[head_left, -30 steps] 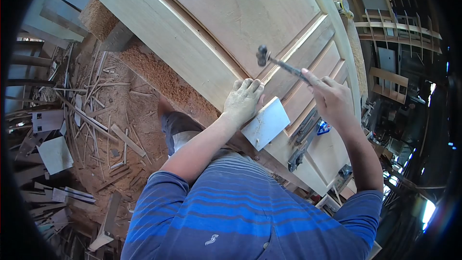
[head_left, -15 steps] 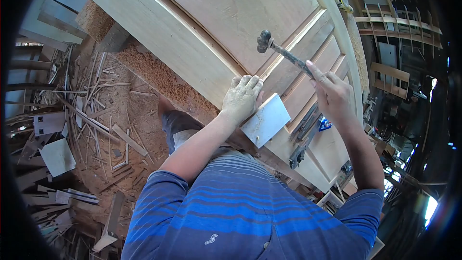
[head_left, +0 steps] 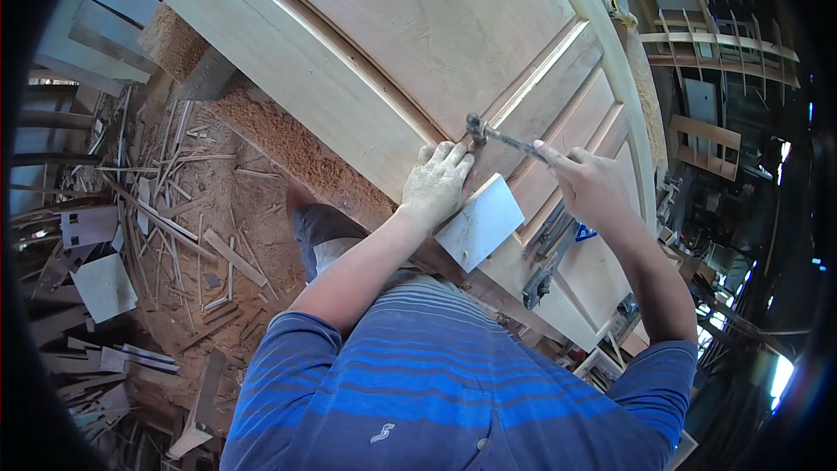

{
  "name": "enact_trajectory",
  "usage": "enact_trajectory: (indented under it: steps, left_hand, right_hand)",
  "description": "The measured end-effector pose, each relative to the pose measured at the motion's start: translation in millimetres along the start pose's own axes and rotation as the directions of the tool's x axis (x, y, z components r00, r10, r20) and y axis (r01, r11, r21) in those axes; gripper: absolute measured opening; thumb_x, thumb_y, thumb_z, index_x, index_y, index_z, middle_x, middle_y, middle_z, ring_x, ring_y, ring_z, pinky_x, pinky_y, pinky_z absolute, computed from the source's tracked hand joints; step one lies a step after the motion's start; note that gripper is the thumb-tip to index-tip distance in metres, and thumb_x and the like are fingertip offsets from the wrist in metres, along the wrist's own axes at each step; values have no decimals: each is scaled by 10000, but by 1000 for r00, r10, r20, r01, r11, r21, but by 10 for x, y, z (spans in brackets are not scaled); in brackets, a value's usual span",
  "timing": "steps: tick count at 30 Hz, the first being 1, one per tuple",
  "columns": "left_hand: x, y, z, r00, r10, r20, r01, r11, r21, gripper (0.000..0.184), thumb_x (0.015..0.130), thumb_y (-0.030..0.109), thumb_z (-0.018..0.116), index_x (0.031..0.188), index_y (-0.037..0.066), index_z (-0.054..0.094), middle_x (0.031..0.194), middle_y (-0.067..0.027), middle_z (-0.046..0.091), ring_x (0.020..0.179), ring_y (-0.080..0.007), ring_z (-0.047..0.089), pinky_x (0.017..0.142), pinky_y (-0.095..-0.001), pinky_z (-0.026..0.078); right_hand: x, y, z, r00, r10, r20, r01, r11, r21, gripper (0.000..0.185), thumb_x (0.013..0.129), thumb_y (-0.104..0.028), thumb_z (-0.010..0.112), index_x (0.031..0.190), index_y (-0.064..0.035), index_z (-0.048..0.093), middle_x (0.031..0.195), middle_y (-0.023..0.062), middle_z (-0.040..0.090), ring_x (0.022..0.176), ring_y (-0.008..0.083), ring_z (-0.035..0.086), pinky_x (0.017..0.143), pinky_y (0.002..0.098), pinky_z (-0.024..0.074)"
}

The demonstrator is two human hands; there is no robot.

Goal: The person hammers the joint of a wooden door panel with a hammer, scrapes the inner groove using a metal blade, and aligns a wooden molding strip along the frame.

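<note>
Pale wood door, panelled, lying under both hands. White board at its near edge, beside left hand. Hammer: right hand, fingers wrapped round handle; head near left fingertips. Left fingers on door, any grasp unclear.

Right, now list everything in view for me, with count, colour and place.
hammer: one, dark grey, in the right hand, head near the left fingertips
panelled wooden piece: one, pale brown, beneath the hands
board: one, whitish, on the panelled piece beside the left hand
dark tools: count unclear, blackish, on the panelled piece, below the right hand in view
blue item: one, partly hidden, beside the dark tools
sawdust: uncountable, orange-brown, along the panelled piece's left side
wood scraps: many, brown and pale, on the floor at left
left hand: one, dusty, on the panelled piece
right hand: one, around the hammer's handle
shirt: one, blue striped, bottom centre
</note>
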State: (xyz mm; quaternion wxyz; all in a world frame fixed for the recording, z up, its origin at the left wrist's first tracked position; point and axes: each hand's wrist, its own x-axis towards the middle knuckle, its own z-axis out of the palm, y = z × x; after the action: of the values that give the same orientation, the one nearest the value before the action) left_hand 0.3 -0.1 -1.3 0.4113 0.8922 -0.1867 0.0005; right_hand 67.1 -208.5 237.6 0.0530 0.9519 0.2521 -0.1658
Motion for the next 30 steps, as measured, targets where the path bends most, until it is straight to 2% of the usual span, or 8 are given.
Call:
enact_trajectory:
  steps: [2,5,8,11,17,23,26,30]
  left_hand:
    - [-14,-15,30,1000,0,6,0,1000,-8,367,1035,304,713,1317,73,749,1374,-70,710,1299,-258,649,1127,-471,470]
    - [9,25,-34,1000,-12,11,12,1000,-1,353,1027,300,721,1291,69,761,1378,-72,718,1306,-256,650,1124,-469,475]
    - [11,32,-45,1000,-9,11,9,1000,14,354,1016,288,734,1290,66,761,1376,-70,719,1297,-258,655,1114,-467,483]
    - [2,0,12,1000,6,18,-7,999,36,357,1017,294,732,1291,67,757,1370,-69,718,1295,-261,653,1111,-468,486]
    - [11,30,-38,1000,-6,-17,5,1000,-11,313,1000,277,752,1238,74,773,1335,-77,733,1292,-263,663,1102,-467,495]
    - [5,9,-4,1000,4,-12,-5,1000,-7,348,1008,274,747,1296,79,750,1356,-68,714,1290,-266,659,1106,-471,489]
    - [18,43,-66,1000,-1,12,0,999,35,341,1014,275,743,1294,80,750,1356,-70,712,1288,-266,660,1104,-475,489]
    - [13,7,5,1000,1,3,-1,1000,3,356,1023,293,732,1307,79,743,1360,-78,706,1295,-271,652,1112,-479,483]
  right_hand:
    - [12,5,-24,1000,-28,6,29,999,-25,587,986,-95,757,1549,-253,719,758,82,611,607,261,645,577,429,525]
    - [82,-137,-201,981,95,-168,-63,980,186,577,979,-97,746,1535,-251,730,760,82,615,610,268,653,570,431,523]
    - [34,-76,-11,957,55,-283,3,979,203,573,983,-106,741,1539,-244,725,763,87,625,620,277,659,577,439,525]
    - [-5,2,49,996,19,86,-13,997,-70,574,997,-113,736,1559,-226,705,784,93,648,641,284,672,588,446,532]
    - [55,-27,-95,988,126,-91,-115,986,120,519,1010,-161,736,1514,-289,741,787,78,659,635,287,682,596,449,546]
    - [20,19,-23,1000,13,-9,-12,1000,24,552,1011,-143,743,1541,-292,721,774,75,648,600,279,651,584,447,534]
    - [60,-106,-108,980,90,-180,-60,984,171,537,1010,-138,741,1527,-284,734,777,71,654,586,273,645,570,438,527]
    - [-6,1,3,999,37,-40,-37,999,8,548,1009,-140,745,1538,-281,723,788,71,660,602,270,660,570,433,526]
